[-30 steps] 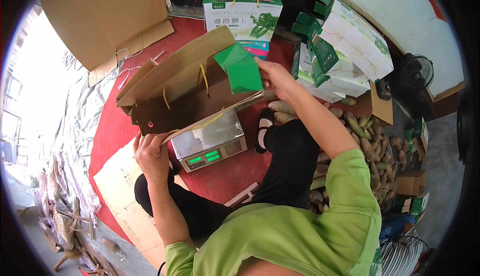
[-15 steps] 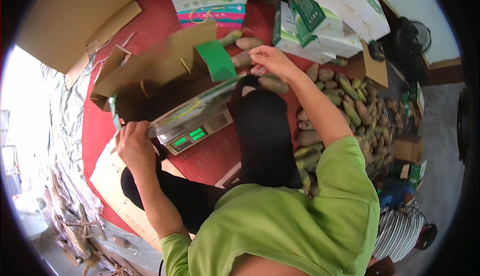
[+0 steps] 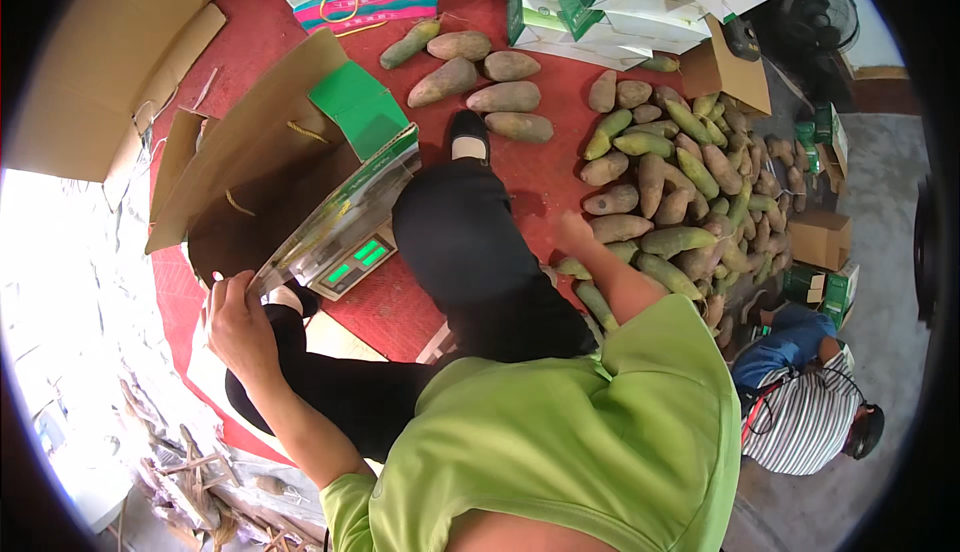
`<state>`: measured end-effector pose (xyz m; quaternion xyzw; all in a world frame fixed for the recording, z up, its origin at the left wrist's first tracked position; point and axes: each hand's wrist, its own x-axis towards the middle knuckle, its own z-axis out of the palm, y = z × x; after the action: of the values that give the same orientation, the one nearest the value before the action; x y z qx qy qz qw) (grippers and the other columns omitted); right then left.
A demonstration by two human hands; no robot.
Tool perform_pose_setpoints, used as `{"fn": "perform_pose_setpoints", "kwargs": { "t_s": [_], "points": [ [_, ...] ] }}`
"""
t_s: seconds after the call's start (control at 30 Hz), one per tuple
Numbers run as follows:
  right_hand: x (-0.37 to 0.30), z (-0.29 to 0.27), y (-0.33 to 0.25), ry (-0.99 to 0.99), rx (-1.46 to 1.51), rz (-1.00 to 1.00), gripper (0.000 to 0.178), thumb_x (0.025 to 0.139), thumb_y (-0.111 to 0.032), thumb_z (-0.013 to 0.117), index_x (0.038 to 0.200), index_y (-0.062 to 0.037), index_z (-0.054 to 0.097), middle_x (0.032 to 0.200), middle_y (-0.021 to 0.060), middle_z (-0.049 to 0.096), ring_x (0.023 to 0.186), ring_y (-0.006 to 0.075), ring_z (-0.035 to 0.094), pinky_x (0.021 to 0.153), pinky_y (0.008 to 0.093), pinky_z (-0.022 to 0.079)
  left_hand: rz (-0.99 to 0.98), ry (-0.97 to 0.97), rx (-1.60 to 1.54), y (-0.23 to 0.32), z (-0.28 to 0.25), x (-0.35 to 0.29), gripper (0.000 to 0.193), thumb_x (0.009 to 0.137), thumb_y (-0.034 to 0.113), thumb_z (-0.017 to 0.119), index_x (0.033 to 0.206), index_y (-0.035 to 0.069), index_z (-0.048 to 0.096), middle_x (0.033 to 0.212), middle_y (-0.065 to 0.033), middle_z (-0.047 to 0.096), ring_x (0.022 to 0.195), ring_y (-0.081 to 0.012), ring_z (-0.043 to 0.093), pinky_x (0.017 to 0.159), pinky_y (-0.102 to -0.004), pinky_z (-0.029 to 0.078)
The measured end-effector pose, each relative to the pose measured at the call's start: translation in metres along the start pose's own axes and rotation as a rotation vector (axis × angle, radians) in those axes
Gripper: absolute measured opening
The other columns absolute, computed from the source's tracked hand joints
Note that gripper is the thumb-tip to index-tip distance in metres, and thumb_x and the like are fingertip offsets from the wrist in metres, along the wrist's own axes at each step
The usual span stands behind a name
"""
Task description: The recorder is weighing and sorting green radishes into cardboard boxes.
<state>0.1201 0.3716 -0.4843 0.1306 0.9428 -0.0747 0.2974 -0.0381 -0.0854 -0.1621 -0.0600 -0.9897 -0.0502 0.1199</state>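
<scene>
An open cardboard gift box (image 3: 340, 214) with brown inside walls, yellow cord handles and a green flap stands on a digital scale (image 3: 352, 264). My left hand (image 3: 238, 324) pinches the near left corner of its printed wall. Smeared by motion, my right hand (image 3: 574, 236) is over the red mat beside my knee, close to the large pile of soil-covered green radishes (image 3: 690, 172); its fingers cannot be made out. A small group of radishes (image 3: 503, 97) lies apart on the mat, beyond my shoe.
White-and-green gift boxes (image 3: 630, 22) are stacked at the back, beside a striped colourful box (image 3: 370, 0). A big carton (image 3: 100, 62) stands far left. A black fan (image 3: 820, 12) is at the far right. Another person (image 3: 800, 392) bends down at the lower right.
My right hand has swung back from the small radish group toward the big pile. My left hand stays at the box corner. The whole view has shifted.
</scene>
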Motion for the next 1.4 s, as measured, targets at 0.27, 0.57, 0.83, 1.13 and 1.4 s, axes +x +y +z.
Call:
{"fn": "perform_pose_setpoints", "kwargs": {
  "t_s": [0.27, 0.57, 0.83, 1.13, 1.4],
  "points": [
    [-0.053, 0.028, 0.002, -0.134, -0.337, -0.017, 0.031, 0.086, -0.025, 0.057, 0.116, -0.0182, 0.057, 0.113, 0.0039, 0.056, 0.113, 0.0230, 0.049, 0.092, 0.0482, 0.036, 0.025, -0.027, -0.039, -0.001, -0.001, 0.000, 0.013, 0.078, 0.005, 0.063, 0.090, 0.009, 0.067, 0.086, -0.0043, 0.064, 0.083, -0.0260, 0.062, 0.079, -0.0371, 0.046],
    [-0.054, 0.031, 0.017, -0.295, -0.511, -0.061, 0.027, 0.089, -0.020, 0.052, 0.115, -0.0181, 0.057, 0.116, 0.0034, 0.056, 0.112, 0.0234, 0.050, 0.093, 0.0527, 0.034, 0.034, -0.024, -0.050, -0.003, -0.004, 0.002, 0.014, 0.075, 0.004, 0.064, 0.087, 0.010, 0.067, 0.085, -0.0042, 0.064, 0.085, -0.0259, 0.061, 0.079, -0.0373, 0.046],
    [-0.034, -0.032, 0.023, 0.031, 0.163, 0.164, 0.066, 0.068, -0.029, 0.078, 0.126, -0.0129, 0.050, 0.116, 0.0116, 0.058, 0.112, 0.0293, 0.055, 0.090, 0.0462, 0.043, 0.017, -0.055, -0.060, -0.004, -0.008, 0.001, 0.008, 0.077, 0.008, 0.065, 0.085, 0.011, 0.066, 0.082, -0.0027, 0.062, 0.084, -0.0236, 0.061, 0.077, -0.0369, 0.046],
    [-0.013, -0.248, -0.053, 0.482, 1.010, -0.334, 0.065, 0.069, -0.006, 0.077, 0.128, -0.0019, 0.050, 0.112, 0.0064, 0.060, 0.103, 0.0164, 0.056, 0.091, 0.0300, 0.044, 0.024, -0.059, -0.116, -0.006, -0.010, -0.004, 0.004, 0.078, 0.011, 0.064, 0.082, 0.010, 0.066, 0.079, -0.0033, 0.060, 0.081, -0.0241, 0.060, 0.076, -0.0378, 0.047],
    [-0.085, -0.432, -0.203, 0.414, 1.272, -0.896, 0.064, 0.071, -0.006, 0.077, 0.129, -0.0009, 0.050, 0.122, 0.0076, 0.057, 0.113, 0.0164, 0.055, 0.095, 0.0339, 0.046, 0.048, -0.067, -0.124, -0.011, -0.017, -0.012, 0.003, 0.078, 0.011, 0.064, 0.080, 0.009, 0.066, 0.077, -0.0037, 0.060, 0.080, -0.0243, 0.060, 0.074, -0.0378, 0.047]
  ]
}}
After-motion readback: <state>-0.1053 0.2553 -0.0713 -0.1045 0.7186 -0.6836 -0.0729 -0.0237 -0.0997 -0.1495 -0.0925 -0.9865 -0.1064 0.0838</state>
